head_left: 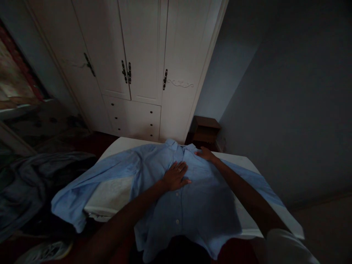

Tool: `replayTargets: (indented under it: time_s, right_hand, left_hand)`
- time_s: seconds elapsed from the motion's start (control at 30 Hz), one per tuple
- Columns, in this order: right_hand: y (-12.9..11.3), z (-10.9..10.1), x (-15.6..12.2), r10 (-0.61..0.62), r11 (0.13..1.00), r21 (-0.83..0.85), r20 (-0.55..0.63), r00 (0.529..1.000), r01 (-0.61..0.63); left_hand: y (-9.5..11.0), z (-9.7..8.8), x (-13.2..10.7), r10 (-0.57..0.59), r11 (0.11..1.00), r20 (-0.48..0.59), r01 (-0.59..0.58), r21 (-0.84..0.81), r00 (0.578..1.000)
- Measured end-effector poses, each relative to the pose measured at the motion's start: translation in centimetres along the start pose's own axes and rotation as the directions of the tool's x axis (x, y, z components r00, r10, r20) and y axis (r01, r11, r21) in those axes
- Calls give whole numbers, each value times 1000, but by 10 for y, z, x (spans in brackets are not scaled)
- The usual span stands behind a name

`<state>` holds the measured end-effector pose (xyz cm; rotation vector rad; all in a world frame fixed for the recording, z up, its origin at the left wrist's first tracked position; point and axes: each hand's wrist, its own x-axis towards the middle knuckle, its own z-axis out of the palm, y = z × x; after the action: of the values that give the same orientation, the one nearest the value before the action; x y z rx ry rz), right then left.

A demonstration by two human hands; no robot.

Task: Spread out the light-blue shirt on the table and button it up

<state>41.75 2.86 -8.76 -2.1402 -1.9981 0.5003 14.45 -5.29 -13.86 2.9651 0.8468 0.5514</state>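
The shirt [206, 205] lies front side up on the white counter [112, 194], lower centre of the frame, with its collar [172, 145] at the counter's far edge and its hem hanging over the near edge at the bottom. The left sleeve [110, 165] in the frame runs toward the lower left, its cuff dropping past the counter's side; the other sleeve [261, 183] extends toward the right edge of the counter, partly behind the right forearm. The left hand [176, 176] rests palm down on the shirt front, at frame centre, beside the row of buttons; its fingers are extended, the thumb stands apart, and a ring [179, 169] is visible on one finger. The right hand [205, 153] is in contact with the shirt just right of the collar, fingers extended and spread, grasping nothing visible. A white wardrobe [143, 47] with dark handles occupies the upper left and centre. A brown cabinet [206, 124] is positioned right of the wardrobe, beyond the counter. Dark clothes [30, 183] are heaped at the left; a shoe [46, 252] shows at the lower left.
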Motion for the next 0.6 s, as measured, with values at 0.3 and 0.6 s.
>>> replayTargets:
  time_s: [0.3,0.6]
  right_hand:
    - [19,-8,-45,-79,990,136,238,968,47]
    - [-1,-9,-18,-225,957,169,-71,972,234]
  left_hand:
    - [12,-13,-22,75,996,65,-71,-55,995]
    - [11,-18,-26,23,990,51,-16,-141,998]
